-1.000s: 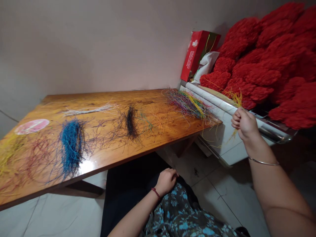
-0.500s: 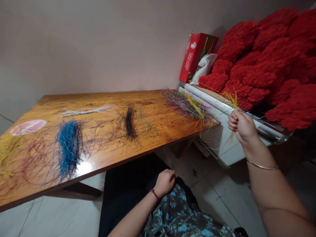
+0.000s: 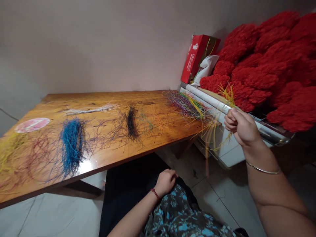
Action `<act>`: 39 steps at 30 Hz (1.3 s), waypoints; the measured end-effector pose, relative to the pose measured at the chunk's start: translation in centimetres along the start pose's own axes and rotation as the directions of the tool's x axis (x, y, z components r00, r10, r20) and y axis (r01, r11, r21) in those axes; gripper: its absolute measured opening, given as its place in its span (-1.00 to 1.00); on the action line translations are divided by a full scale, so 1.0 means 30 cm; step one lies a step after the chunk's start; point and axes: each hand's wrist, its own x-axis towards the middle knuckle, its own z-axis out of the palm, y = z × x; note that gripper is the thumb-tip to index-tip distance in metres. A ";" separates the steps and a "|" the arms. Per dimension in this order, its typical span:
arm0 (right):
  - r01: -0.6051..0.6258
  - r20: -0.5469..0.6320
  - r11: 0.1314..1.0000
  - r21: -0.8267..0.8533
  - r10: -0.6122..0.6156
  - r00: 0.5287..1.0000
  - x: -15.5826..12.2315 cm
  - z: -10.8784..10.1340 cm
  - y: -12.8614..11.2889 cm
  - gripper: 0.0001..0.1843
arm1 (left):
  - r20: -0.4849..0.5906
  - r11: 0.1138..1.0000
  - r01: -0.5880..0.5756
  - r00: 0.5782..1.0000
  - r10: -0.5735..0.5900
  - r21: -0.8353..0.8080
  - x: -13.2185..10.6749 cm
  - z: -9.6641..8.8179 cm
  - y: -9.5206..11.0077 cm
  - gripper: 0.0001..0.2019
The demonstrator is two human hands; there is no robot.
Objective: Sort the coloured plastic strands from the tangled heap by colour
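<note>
And the right hand (image 3: 240, 128) is clenched round the yellow strands (image 3: 227, 95), their tips fanning out above the fist, in front of the red fluffy heap (image 3: 276, 69); the left hand (image 3: 166, 181) rests on the lap, fingers curled, and whether it grips anything I cannot tell; over on the wooden table (image 3: 108, 157), the mixed-colour bundle (image 3: 189, 104) lies nearest that fist, then the black bundle (image 3: 131, 121), then the blue bundle (image 3: 71, 141).

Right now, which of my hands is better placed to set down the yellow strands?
Right, probably: your right hand grips the yellow strands, near the multicoloured bundle, while your left hand rests on your lap.
</note>
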 end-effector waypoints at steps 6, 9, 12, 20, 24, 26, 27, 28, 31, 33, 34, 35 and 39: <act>0.006 0.031 1.000 -0.005 -0.006 0.999 -0.004 0.038 -0.008 -0.51 | -0.148 0.993 0.031 0.988 -0.048 -0.114 0.002 -0.006 0.017 -0.72; -0.012 0.056 1.000 0.010 0.011 0.998 -0.011 0.057 -0.002 -0.50 | -0.407 0.976 -0.003 0.909 -0.088 -0.219 0.030 -0.066 0.073 -0.73; -0.033 0.104 0.999 0.004 0.032 0.994 -0.016 0.080 0.014 -0.48 | -0.748 0.917 -0.263 0.661 -0.056 -0.301 0.080 -0.176 0.181 -0.76; -0.034 0.274 0.999 -0.025 0.039 0.961 -0.030 0.167 0.103 -0.43 | -0.736 0.675 -0.550 0.677 0.015 -0.492 0.227 -0.447 0.405 -0.47; -0.057 0.390 0.997 -0.047 0.070 0.918 -0.060 0.236 0.162 -0.44 | -0.703 0.691 -0.599 0.687 0.185 -0.404 0.244 -0.498 0.402 -0.26; -0.060 0.438 0.996 -0.064 0.082 0.895 -0.080 0.284 0.187 -0.44 | -0.673 0.688 -0.609 0.701 0.236 -0.394 0.234 -0.509 0.395 -0.21; -0.062 0.462 0.996 -0.063 0.084 0.883 -0.090 0.310 0.198 -0.45 | -0.647 0.684 -0.599 0.724 0.239 -0.417 0.227 -0.511 0.393 -0.21; -0.063 0.489 0.997 -0.053 0.081 0.868 -0.099 0.337 0.209 -0.45 | -0.618 0.675 -0.579 0.753 0.227 -0.457 0.218 -0.511 0.392 -0.21; -0.056 0.579 0.998 0.006 0.042 0.814 -0.123 0.412 0.244 -0.45 | -0.531 0.595 -0.492 0.838 0.125 -0.636 0.184 -0.499 0.388 -0.28; -0.062 0.618 0.998 0.026 0.033 0.785 -0.137 0.453 0.271 -0.43 | -0.488 0.512 -0.424 0.873 0.011 -0.747 0.158 -0.489 0.383 -0.41; -0.074 0.629 0.997 0.027 0.040 0.776 -0.144 0.469 0.284 -0.43 | -0.470 0.480 -0.394 0.882 -0.044 -0.784 0.144 -0.484 0.378 -0.49; -0.092 0.637 0.995 0.027 0.054 0.769 -0.153 0.484 0.297 -0.43 | -0.456 0.464 -0.368 0.885 -0.090 -0.806 0.129 -0.480 0.373 -0.56; -0.150 0.697 0.988 0.034 0.085 0.712 -0.195 0.526 0.345 -0.52 | -0.461 0.479 -0.320 0.861 -0.213 -0.818 0.062 -0.452 0.346 -0.74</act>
